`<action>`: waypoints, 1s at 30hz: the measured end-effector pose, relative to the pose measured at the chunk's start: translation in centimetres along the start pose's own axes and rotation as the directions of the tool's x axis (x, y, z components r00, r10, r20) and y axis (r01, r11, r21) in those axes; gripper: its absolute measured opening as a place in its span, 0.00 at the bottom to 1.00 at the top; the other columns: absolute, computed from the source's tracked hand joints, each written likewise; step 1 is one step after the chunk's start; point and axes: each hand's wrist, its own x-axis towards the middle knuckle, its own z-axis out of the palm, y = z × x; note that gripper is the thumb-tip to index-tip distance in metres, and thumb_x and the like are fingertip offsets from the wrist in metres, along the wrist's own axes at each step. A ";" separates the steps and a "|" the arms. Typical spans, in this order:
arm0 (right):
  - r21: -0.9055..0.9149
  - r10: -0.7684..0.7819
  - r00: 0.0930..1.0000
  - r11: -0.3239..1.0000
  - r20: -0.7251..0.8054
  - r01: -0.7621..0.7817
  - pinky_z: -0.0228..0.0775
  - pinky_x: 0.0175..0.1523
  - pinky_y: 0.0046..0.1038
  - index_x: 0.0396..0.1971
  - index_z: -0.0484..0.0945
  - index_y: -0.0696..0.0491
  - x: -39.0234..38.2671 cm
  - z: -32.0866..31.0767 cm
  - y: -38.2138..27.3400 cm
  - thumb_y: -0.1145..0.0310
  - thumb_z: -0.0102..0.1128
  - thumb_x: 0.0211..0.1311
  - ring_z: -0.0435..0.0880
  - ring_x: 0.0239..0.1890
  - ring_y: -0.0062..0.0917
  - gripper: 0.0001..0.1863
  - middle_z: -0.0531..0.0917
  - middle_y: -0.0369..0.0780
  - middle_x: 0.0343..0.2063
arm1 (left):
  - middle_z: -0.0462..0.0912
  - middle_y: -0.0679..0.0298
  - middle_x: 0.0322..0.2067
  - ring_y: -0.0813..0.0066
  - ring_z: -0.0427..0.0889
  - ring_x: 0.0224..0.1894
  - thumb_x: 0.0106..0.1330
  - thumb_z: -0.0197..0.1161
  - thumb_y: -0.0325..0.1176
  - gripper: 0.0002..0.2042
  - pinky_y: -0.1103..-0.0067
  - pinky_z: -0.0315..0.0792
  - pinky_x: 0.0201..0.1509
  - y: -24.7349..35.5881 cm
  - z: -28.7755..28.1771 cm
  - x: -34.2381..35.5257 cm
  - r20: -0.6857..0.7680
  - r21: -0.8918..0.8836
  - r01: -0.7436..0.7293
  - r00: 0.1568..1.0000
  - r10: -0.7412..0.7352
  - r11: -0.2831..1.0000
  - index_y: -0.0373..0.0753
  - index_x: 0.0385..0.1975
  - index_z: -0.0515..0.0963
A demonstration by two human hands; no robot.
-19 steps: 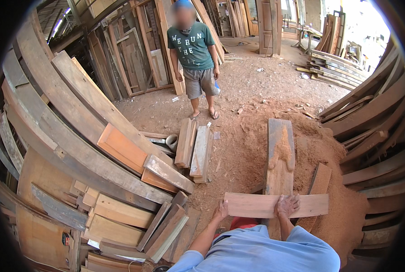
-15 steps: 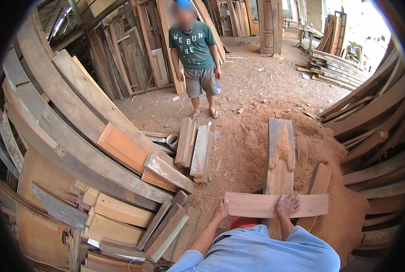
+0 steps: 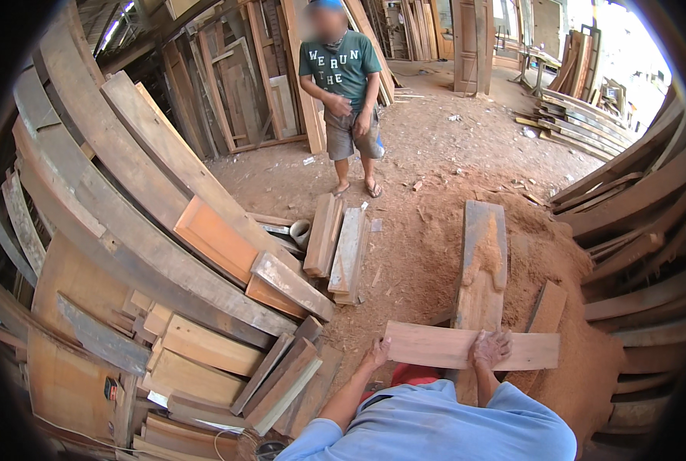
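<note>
A short, reddish-brown wooden board (image 3: pixel 427 346) lies crosswise in front of me, over a long, worn plank (image 3: pixel 475 307) that stretches away from my body. At the board's left end, my left hand (image 3: pixel 377 353) is closed around the edge. My right hand (image 3: pixel 490 349) grips it right of the middle, fingers laid across its upper face, just where it crosses the long plank. Sawdust (image 3: pixel 487 246) is heaped on the plank's far part. The undersides of the board and of both hands are hidden.
Another person (image 3: pixel 341 77) stands ahead, facing me. Stacked timber (image 3: pixel 205 357) and long beams (image 3: pixel 151 207) fill the left side; curved planks (image 3: pixel 642 300) line the right. Short wood blocks (image 3: pixel 348 253) lie ahead-left. A sawdust-covered plank (image 3: pixel 543 315) slopes beside the long plank.
The view has shifted slightly, moving the surroundings a little rightward. The other person has brought both hands together before the waist. My hands keep their places on the board.
</note>
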 end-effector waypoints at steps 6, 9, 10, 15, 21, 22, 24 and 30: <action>0.051 -0.022 1.000 0.998 -0.019 0.023 0.37 0.76 0.57 0.75 0.55 0.42 0.6 0.5 0.3 0.44 0.52 0.69 0.47 0.77 0.48 0.39 0.51 0.48 0.76 | 0.73 0.35 0.62 0.38 0.72 0.66 0.69 0.43 0.73 0.45 0.58 0.67 0.69 -1.8 0.9 1.3 0.045 -0.078 0.041 0.998 -0.038 0.996 0.35 0.70 0.62; 0.043 0.007 1.000 0.999 -0.012 -0.007 0.38 0.76 0.56 0.75 0.55 0.40 0.1 0.1 0.3 0.45 0.53 0.68 0.46 0.77 0.47 0.39 0.51 0.47 0.76 | 0.73 0.35 0.62 0.39 0.72 0.66 0.70 0.44 0.72 0.45 0.58 0.67 0.69 -1.2 0.9 1.1 0.048 -0.080 0.030 0.999 -0.027 0.996 0.33 0.70 0.63; 0.041 -0.005 1.000 0.999 -0.023 0.005 0.39 0.76 0.56 0.75 0.55 0.40 0.2 0.1 0.6 0.45 0.53 0.68 0.46 0.77 0.47 0.39 0.51 0.47 0.76 | 0.73 0.34 0.62 0.39 0.73 0.66 0.70 0.45 0.71 0.44 0.59 0.67 0.69 -0.9 0.9 0.9 0.053 -0.082 0.025 0.998 -0.021 0.996 0.32 0.69 0.63; 0.030 -0.009 1.000 1.000 -0.009 0.009 0.39 0.77 0.55 0.74 0.57 0.46 -0.5 -0.3 -0.3 0.43 0.52 0.69 0.47 0.77 0.47 0.39 0.51 0.46 0.77 | 0.74 0.34 0.61 0.41 0.74 0.65 0.72 0.48 0.66 0.41 0.60 0.68 0.68 -1.7 0.8 1.1 0.045 -0.195 0.003 0.999 0.006 0.981 0.29 0.67 0.65; -0.043 0.025 0.999 0.999 -0.032 -0.026 0.39 0.77 0.54 0.73 0.60 0.51 0.8 1.7 0.5 0.40 0.50 0.68 0.47 0.78 0.45 0.41 0.50 0.43 0.78 | 0.72 0.35 0.63 0.43 0.72 0.67 0.72 0.48 0.68 0.43 0.61 0.66 0.70 0.1 -0.2 -0.7 0.083 -0.135 0.017 0.997 -0.006 0.991 0.28 0.68 0.63; -0.039 0.016 0.999 0.999 -0.049 -0.018 0.40 0.77 0.54 0.72 0.60 0.48 0.6 1.8 0.8 0.41 0.51 0.68 0.47 0.78 0.46 0.39 0.51 0.44 0.77 | 0.72 0.35 0.63 0.43 0.72 0.67 0.71 0.48 0.68 0.45 0.61 0.65 0.70 -0.1 -0.4 -0.8 0.088 -0.118 0.025 0.996 -0.015 0.993 0.28 0.68 0.63; -0.018 -0.010 0.996 1.000 -0.090 0.008 0.41 0.75 0.55 0.72 0.60 0.43 0.6 1.9 0.8 0.42 0.53 0.67 0.49 0.77 0.47 0.37 0.53 0.45 0.76 | 0.71 0.35 0.64 0.44 0.71 0.68 0.69 0.49 0.70 0.47 0.62 0.64 0.71 -0.4 -0.8 -0.3 0.073 -0.088 0.014 0.997 -0.007 0.996 0.27 0.69 0.62; 0.010 -0.009 0.998 1.000 -0.066 0.009 0.42 0.75 0.55 0.72 0.61 0.42 0.1 0.9 0.3 0.41 0.52 0.67 0.49 0.77 0.47 0.37 0.52 0.44 0.77 | 0.72 0.36 0.63 0.45 0.72 0.67 0.67 0.52 0.71 0.48 0.62 0.67 0.69 -2.4 0.1 0.9 0.037 -0.126 -0.038 0.998 0.043 0.991 0.27 0.69 0.62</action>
